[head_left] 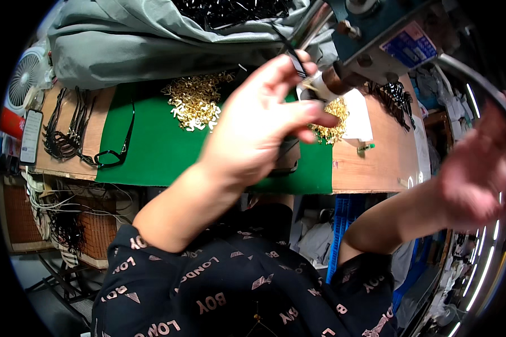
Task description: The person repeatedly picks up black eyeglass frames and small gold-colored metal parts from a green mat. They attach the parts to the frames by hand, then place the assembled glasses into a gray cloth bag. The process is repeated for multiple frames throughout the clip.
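Observation:
My left hand (247, 112) is raised over the green mat, close under the head of a bench press (376, 50). Its fingers and thumb are closed on a thin black eyeglass piece (298, 60), which looks like a temple arm; the far end runs up past the fingertips. A brown and white tool tip (334, 83) of the press sits right beside these fingers. On the far right, my right hand (475, 174), blurred, reaches up with its fingers round the end of the press's dark lever (472, 70).
Small gold-coloured metal parts (194, 101) lie heaped on the green mat (152, 151), with another gold pile (334, 121) beside the press. Black eyeglass frames (115, 157) rest at the left, more black pieces (396, 101) at the right. A phone (31, 137) and fan (31, 73) stand far left.

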The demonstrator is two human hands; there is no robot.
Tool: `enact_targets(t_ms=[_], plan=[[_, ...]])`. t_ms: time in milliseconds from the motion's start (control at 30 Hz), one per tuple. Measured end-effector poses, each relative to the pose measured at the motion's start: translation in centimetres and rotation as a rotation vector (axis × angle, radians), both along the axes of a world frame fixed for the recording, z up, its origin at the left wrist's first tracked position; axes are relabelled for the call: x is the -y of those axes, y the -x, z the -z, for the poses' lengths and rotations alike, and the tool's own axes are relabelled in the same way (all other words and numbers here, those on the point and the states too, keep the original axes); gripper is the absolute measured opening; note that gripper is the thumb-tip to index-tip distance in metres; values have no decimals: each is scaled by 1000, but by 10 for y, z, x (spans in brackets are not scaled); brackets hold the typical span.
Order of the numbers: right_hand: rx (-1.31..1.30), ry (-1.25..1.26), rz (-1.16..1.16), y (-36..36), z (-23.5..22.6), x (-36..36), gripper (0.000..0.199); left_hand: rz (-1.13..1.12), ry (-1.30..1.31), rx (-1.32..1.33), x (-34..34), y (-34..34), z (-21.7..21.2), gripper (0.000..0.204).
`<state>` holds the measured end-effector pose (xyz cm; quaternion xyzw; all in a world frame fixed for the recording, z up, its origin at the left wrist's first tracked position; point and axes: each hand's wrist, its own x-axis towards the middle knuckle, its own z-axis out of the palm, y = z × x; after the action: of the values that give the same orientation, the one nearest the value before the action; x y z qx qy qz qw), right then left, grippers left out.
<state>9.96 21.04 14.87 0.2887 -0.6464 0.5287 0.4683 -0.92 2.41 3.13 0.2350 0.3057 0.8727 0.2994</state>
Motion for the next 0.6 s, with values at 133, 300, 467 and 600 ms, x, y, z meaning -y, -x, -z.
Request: enact_targets(t_ms=[133, 300, 467, 600], plan=[[822, -49, 550, 6, 142, -29, 27, -4, -95, 194, 84, 22, 33, 57], [795, -495, 747, 14, 246, -22, 12, -209, 85, 391, 151, 41, 104, 40], [750, -724, 731, 24, 241, -26, 14, -695, 716, -47, 152, 34, 116, 43], [863, -710, 572, 24, 233, -41, 12, -882, 1205, -1075, 116, 8, 86, 63]])
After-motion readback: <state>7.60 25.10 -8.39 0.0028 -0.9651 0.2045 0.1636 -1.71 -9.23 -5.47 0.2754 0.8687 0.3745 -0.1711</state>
